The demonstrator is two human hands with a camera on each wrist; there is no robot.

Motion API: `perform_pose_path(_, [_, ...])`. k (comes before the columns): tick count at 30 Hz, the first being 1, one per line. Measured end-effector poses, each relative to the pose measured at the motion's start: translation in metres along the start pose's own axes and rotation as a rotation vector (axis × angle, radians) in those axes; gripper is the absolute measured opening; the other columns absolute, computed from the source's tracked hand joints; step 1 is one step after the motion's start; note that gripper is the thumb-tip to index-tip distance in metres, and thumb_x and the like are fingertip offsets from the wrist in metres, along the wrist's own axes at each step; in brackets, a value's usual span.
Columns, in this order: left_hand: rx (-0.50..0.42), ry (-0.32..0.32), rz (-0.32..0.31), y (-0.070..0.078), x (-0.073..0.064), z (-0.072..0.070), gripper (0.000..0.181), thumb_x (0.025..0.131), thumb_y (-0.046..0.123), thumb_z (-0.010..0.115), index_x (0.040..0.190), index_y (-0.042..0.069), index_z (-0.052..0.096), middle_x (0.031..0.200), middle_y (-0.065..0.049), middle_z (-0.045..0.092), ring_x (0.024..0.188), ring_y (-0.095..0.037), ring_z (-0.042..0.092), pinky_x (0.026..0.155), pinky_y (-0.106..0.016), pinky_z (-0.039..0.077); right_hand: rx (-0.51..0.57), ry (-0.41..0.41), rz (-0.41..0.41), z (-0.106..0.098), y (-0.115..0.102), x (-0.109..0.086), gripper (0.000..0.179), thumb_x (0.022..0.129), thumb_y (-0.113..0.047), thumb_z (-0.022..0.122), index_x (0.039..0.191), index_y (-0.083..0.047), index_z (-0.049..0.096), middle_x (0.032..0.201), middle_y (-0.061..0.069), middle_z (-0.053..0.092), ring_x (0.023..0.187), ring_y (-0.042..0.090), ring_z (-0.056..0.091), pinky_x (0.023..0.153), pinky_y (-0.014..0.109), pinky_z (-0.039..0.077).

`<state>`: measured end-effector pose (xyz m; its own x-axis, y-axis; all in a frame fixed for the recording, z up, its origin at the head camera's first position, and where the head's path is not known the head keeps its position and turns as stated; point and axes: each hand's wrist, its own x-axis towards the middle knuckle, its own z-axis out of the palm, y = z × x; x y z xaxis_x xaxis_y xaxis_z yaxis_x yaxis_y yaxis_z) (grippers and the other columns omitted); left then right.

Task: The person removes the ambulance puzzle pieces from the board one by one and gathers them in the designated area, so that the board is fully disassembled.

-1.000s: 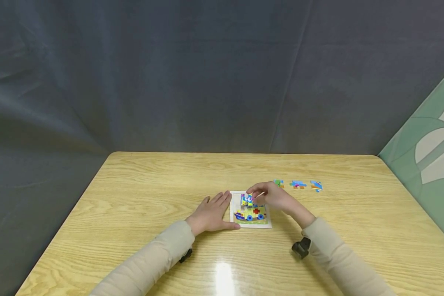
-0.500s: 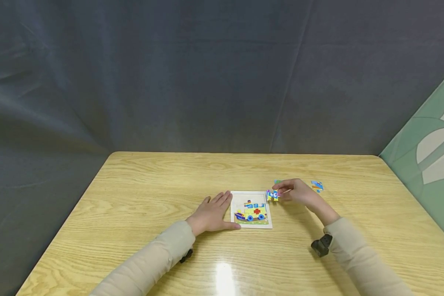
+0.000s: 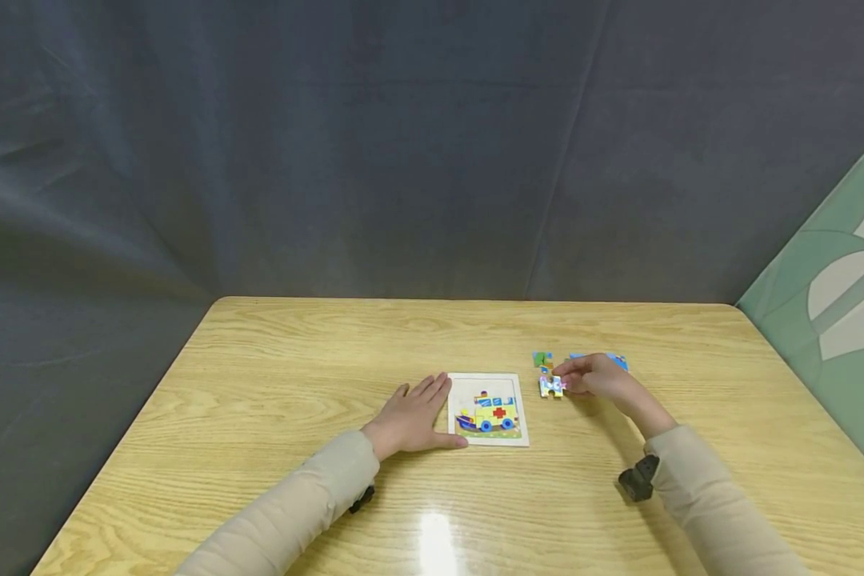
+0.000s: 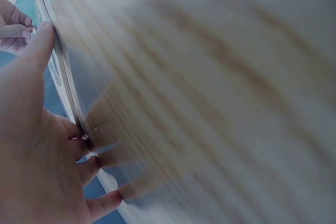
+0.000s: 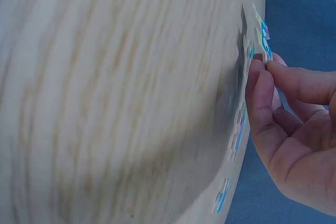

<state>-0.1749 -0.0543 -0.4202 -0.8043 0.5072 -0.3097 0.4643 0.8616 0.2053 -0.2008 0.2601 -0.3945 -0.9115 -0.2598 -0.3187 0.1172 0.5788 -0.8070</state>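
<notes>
My left hand (image 3: 412,418) lies spread with straight fingers at the left edge of a white puzzle frame (image 3: 525,432), thumb on its lower corner. Inside the frame, joined pieces show a yellow ambulance (image 3: 495,413) with a red cross; the upper part is bare white. Right of the frame, my right hand (image 3: 605,386) pinches a puzzle piece (image 3: 550,387) with eyes on it between thumb and fingers. In the right wrist view this piece (image 5: 264,38) is held above the table at the fingertips.
A green and blue puzzle piece (image 3: 543,359) lies just behind the held one. Further right, more blue pieces (image 3: 618,361) are partly hidden by my right hand. The wooden table (image 3: 259,360) ends at a dark curtain (image 3: 403,160).
My right hand has carried the puzzle piece from over the frame to the right, and the piece has turned in the fingers. The left hand has stayed still.
</notes>
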Motion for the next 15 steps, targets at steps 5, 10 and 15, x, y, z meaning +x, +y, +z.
perform_pose_path(5, [0.000,-0.004,-0.002,-0.0003,0.0005,0.0014,0.097,0.085,0.072,0.047,0.155,0.015,0.011,0.163,0.000,0.009,0.150,-0.019,0.014,0.120,-0.050,0.019,0.017,-0.008,-0.004,0.0005,0.0013,-0.0001,0.032,0.091,0.003,0.053,0.119,0.019,0.053,0.090,0.001,0.064,0.075,0.003,0.055,0.065,0.021,0.050])
perform_pose_path(10, [0.005,-0.004,-0.004,-0.0003,0.0015,0.0017,0.098,0.085,0.072,0.047,0.155,0.015,0.010,0.163,0.000,0.008,0.151,-0.019,0.013,0.120,-0.050,0.019,0.031,-0.010,-0.004,0.0009,0.0043,0.0028,0.032,0.092,0.002,0.053,0.118,0.020,0.053,0.085,-0.003,0.063,0.074,0.002,0.057,0.067,0.020,0.052])
perform_pose_path(15, [0.001,0.000,-0.005,-0.0013,0.0030,0.0022,0.099,0.084,0.073,0.046,0.155,0.015,0.009,0.163,0.000,0.008,0.151,-0.019,0.013,0.120,-0.050,0.018,0.053,-0.030,-0.002,0.0003,0.0053,0.0047,0.032,0.092,0.002,0.054,0.117,0.021,0.051,0.080,-0.007,0.061,0.071,0.002,0.054,0.063,0.019,0.049])
